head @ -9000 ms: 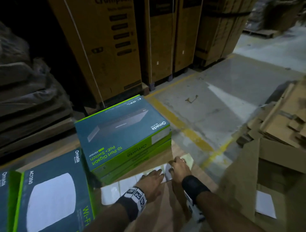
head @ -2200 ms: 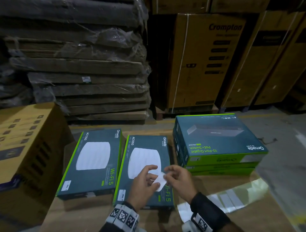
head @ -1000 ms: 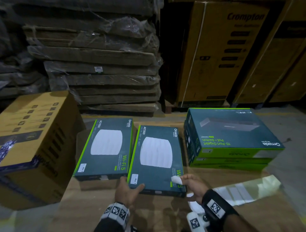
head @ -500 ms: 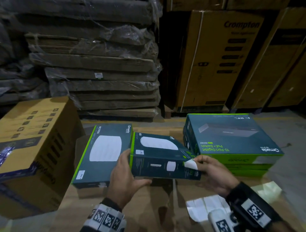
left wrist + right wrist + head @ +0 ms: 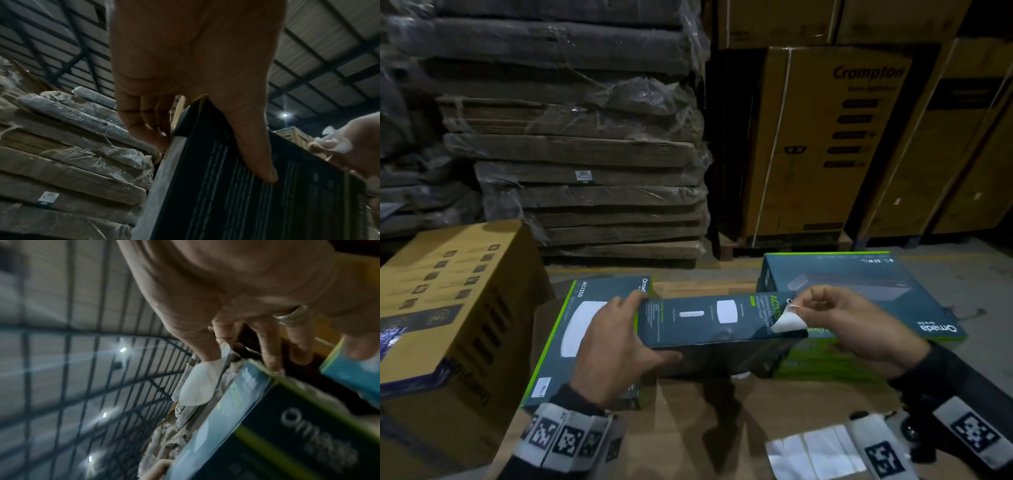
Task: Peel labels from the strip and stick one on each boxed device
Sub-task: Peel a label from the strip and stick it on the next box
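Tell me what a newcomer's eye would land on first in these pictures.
At centre, the left hand grips a teal box tipped up on edge, while the right hand pinches a curled white label at the box's right end. Behind to the right sits a stack of switch boxes; the label strip lies bottom right on the cardboard.

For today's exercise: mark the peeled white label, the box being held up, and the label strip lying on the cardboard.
white label (image 5: pixel 787 322): head view, middle of its curled face.
held box (image 5: pixel 702 322): head view, its dark side panel.
label strip (image 5: pixel 815 448): head view, white backing near the right wrist.
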`<state>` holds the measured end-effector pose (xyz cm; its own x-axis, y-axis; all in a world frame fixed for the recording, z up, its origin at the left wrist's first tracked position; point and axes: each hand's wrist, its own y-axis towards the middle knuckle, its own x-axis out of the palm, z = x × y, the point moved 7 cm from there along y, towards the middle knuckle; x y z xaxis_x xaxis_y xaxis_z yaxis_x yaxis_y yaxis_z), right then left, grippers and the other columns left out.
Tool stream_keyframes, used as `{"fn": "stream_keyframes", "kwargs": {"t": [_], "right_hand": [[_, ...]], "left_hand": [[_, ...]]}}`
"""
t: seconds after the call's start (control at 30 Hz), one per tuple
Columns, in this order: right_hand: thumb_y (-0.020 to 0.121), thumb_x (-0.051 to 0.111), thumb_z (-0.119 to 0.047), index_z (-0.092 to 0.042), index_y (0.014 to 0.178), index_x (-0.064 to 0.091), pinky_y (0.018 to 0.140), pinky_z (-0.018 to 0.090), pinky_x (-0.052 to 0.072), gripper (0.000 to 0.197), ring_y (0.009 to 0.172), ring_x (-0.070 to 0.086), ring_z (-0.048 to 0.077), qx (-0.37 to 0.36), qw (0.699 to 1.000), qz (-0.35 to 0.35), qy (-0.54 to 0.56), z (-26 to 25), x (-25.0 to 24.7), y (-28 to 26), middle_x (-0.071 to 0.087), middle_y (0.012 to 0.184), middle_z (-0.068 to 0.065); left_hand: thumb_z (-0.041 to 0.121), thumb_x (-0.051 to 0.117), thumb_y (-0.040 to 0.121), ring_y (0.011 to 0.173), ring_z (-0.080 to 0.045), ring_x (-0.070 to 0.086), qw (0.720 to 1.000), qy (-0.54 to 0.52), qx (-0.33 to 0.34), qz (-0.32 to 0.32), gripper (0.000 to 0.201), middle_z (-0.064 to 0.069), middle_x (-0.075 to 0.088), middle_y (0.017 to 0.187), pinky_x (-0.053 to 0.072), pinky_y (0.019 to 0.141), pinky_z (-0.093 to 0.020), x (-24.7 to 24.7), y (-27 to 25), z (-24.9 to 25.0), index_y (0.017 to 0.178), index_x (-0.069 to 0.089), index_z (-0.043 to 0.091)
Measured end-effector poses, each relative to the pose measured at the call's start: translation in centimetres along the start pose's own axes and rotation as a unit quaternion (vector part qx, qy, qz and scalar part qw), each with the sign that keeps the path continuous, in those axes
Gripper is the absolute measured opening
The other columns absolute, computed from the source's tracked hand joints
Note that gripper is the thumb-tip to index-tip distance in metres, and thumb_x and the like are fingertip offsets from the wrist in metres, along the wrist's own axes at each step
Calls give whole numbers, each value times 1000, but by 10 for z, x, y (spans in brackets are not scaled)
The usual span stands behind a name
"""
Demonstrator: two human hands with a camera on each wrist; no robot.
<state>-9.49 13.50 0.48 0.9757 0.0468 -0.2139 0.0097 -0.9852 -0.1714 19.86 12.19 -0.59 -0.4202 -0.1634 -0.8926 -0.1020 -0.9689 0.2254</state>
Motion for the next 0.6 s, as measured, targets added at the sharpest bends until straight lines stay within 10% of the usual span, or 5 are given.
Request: {"fn": "stream_keyframes", "kwargs": {"t": [0.13,0.4,0.6], "right_hand": [[86,66,-11,-13,75,62,58,19,43,12,69,58,12,-134,989,60,-33,-32,1,6,69,83,5],[77,75,-4,-13,82,65,58,18,47,15,61,57,3,-146,982,-97,-69,-43,56,26,64,66,-10],[77,77,-8,-21,93,67,65,20,46,23,61,54,-3,-165,965,-121,-162,-49,76,50,62,73,-10]], "left_hand": [[57,85,46,103,-13,47,1000,-6,15,-15,91,6,52,110,42,89,-28,-2,15,3,122,48,22],[56,79,57,116,-19,45,991,97,85,-25,89,7,51,123,27,97,-34,-3,36,19,134,46,26],[23,75,75,141,-20,21,980,82,169,-68,90,-1,26,153,5,117,-33,13,45,38,148,23,14]]}}
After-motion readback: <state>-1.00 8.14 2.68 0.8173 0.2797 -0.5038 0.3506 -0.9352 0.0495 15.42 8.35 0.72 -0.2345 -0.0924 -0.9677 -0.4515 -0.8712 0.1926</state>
